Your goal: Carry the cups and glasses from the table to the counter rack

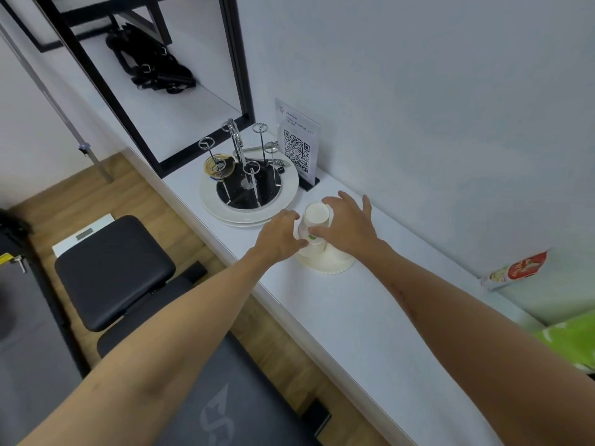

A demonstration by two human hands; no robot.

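Observation:
A stack of upside-down white paper cups [316, 216] with a small green mark stands on an overturned white paper bowl [331, 264] on the white counter [354, 317]. My left hand [279, 235] holds the stack from the left, thumb and curled fingers against its side. My right hand [348, 227] holds it from the right, with the thumb on the front and the index finger over the top; its other fingers are spread. Just behind, the chrome cup rack [248, 175] stands on white plates [212, 201], with a glass jar [219, 167] on one prong.
A QR-code sign [297, 146] stands by the wall behind the rack. A black-framed shelf [238, 75] with black straps sits further back. A red packet [515, 268] and a green bag [573, 342] lie to the right. A black padded bench [112, 272] is below the counter edge.

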